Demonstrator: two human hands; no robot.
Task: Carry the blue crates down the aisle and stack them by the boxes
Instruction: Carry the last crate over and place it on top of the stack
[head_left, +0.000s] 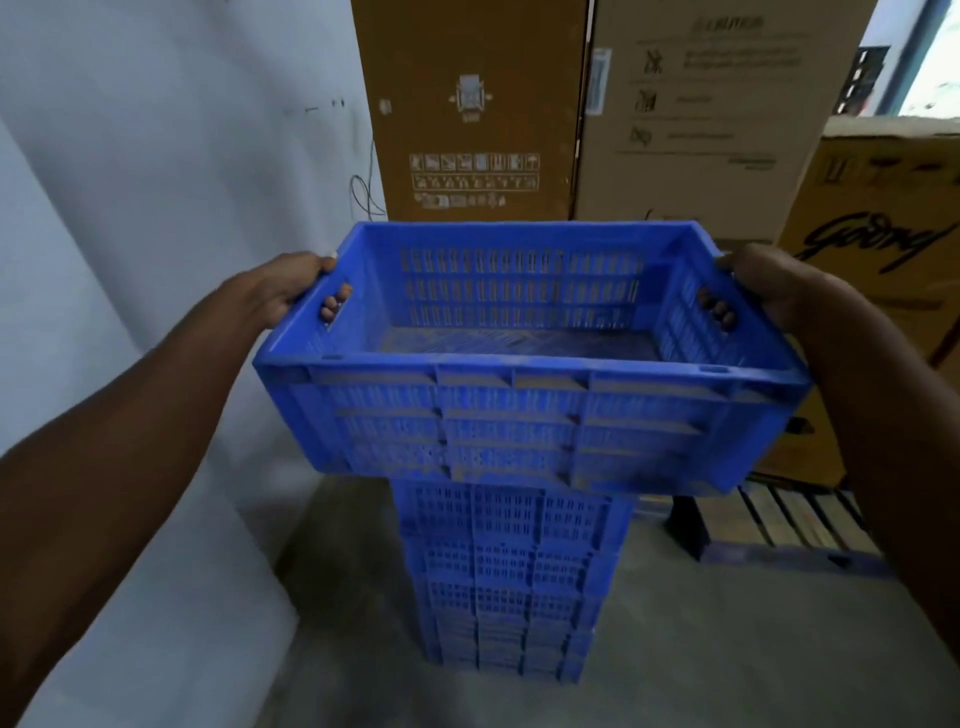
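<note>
Hands grip an empty blue crate (530, 358) above stacked crates (509, 577).

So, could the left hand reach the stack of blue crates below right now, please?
Probably not: the left hand grips the held blue plastic crate, which hangs over the stack of blue crates.

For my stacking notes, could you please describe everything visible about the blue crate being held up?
The blue crate looks like moulded plastic, rectangular, with slotted walls, ribbed sides and a thick rim. It is empty, dusty and roughly level, above the stack of blue crates; whether it touches the stack cannot be told. The left hand and right hand grip its end handles, fingers through the slots.
</note>
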